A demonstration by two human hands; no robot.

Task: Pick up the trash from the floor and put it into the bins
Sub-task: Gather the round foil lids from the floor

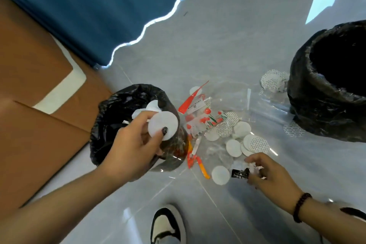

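Across the upper left of the frame hangs a blue curtain (89, 6), with brown cardboard (29, 105) lying below it on the pale tiled floor (227, 35). At the right edge stands the larger bin (328, 121), lined in black plastic with its mouth gaping; the smaller bin (103, 125), lined the same way, sits left of centre, and a few white scraps already lie inside it. Between the two bins the trash is spread over the floor: clear plastic bags (233, 101), a flower-printed wrapper (206, 119), a red strip (190, 99), orange bits (204, 170) and a scatter of white and foil-printed discs (241, 140). The two bins probably flank the pile so either hand can drop without a long reach. Reaching up from the lower left, the left hand (134, 148) hovers over the smaller bin's mouth, its grip clamped on a white disc (162, 128) pinched at the edge, seemingly poised for release. Low at the right, the right hand (271, 172), a bead bracelet (301, 207) at its wrist, bends down to the floor with fingers curled round a small black wrapper (240, 173) beside another disc. A shoe (168, 226) shows at the bottom.
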